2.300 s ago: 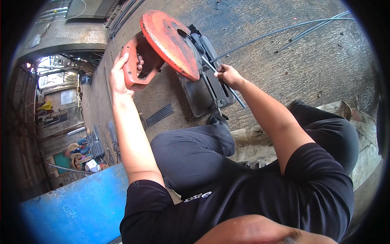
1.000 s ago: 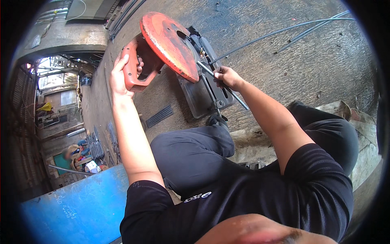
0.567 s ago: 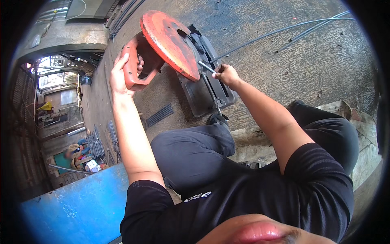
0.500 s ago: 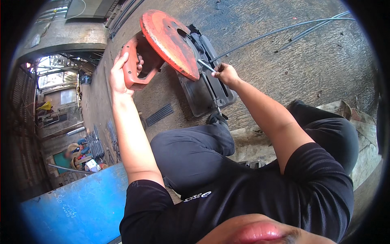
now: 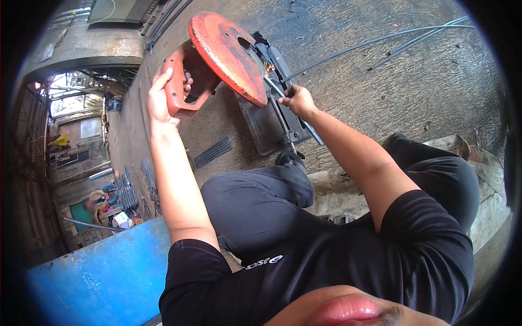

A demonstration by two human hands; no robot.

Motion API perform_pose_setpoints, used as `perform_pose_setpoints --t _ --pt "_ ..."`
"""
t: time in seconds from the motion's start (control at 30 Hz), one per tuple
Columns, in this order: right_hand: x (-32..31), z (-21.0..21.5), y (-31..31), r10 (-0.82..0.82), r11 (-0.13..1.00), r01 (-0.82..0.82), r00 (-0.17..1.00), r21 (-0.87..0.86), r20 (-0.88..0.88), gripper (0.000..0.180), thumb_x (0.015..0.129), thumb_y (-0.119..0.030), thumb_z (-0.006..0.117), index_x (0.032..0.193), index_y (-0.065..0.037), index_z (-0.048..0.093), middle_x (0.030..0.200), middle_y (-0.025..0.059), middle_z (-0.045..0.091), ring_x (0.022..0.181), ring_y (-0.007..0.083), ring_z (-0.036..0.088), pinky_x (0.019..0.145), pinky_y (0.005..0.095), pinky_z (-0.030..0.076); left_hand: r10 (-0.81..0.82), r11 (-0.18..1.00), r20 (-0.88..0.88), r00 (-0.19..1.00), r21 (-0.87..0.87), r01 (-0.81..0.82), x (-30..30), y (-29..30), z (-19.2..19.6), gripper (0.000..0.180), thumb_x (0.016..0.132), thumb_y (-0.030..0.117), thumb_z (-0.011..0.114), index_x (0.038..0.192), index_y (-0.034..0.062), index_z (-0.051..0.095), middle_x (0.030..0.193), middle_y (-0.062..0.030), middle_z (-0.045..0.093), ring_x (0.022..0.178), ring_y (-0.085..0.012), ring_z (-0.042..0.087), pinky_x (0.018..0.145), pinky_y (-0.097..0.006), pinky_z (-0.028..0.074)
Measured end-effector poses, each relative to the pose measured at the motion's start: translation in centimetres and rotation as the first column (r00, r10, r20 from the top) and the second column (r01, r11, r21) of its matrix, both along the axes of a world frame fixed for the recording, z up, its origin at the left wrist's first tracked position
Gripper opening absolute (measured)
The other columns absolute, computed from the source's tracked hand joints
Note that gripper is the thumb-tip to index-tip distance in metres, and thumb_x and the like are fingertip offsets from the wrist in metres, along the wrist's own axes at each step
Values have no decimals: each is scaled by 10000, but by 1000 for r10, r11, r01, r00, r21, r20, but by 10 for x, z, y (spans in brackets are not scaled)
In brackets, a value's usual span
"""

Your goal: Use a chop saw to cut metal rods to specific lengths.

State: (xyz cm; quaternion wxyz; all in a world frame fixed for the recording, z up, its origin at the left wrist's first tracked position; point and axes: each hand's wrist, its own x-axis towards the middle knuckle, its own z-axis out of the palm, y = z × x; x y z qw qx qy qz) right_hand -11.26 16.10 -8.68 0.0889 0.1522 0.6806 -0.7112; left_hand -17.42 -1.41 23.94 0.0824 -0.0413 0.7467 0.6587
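An orange cut-off saw [image 5: 228, 60] stands on its dark metal base [image 5: 258, 130] on the floor ahead of me. My left hand [image 5: 161, 103] is wrapped round its orange loop handle [image 5: 176, 87]. My right hand [image 5: 299, 101] pinches a thin grey metal rod [image 5: 313, 133]. The rod's far end lies beside the blade guard's lower edge, and its near end sticks out past my hand, over the base. Small orange sparks [image 5: 268, 67] show just beyond the rod's far end. The guard hides most of the blade.
Long thin rods [image 5: 418, 38] extend over the floor at the right. A bundle of short dark rods [image 5: 213, 152] lies left of the saw. A blue panel [image 5: 103, 271] fills the lower left. Beyond it, a person [image 5: 98, 209] is low among stacked bars [image 5: 126, 193].
Sparks have appeared by the blade. The rod in my right hand has swung, so its near end now shows below the hand. My left hand has barely moved on the handle.
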Motion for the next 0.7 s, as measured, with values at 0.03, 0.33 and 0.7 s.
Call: perform_pose_setpoints --t 0.03,0.33,0.7 --pt "0 2 -1 6 999 -5 1000 -42 7 284 711 -138 825 876 -1 638 782 98 678 738 161 628 717 327 501 1 1000 -1 1000 -1 -1 0 0 0 445 901 192 575 1280 -3 447 999 -171 588 764 -232 617 633 -292 527" --pt "7 5 7 23 987 -19 1000 -159 21 261 751 -100 787 920 19 629 781 83 666 717 145 618 679 297 506 -27 1000 -4 1000 7 27 -1 -1 1 406 907 187 557 1257 -1 476 977 -158 594 761 -222 616 634 -290 525" --pt "10 9 18 193 952 -181 981 -247 24 109 899 -118 635 859 -20 609 679 44 615 597 119 589 553 283 489 -26 1000 14 1000 10 26 -1 -1 1 394 904 172 543 1258 11 476 986 -169 593 762 -223 617 631 -285 525"
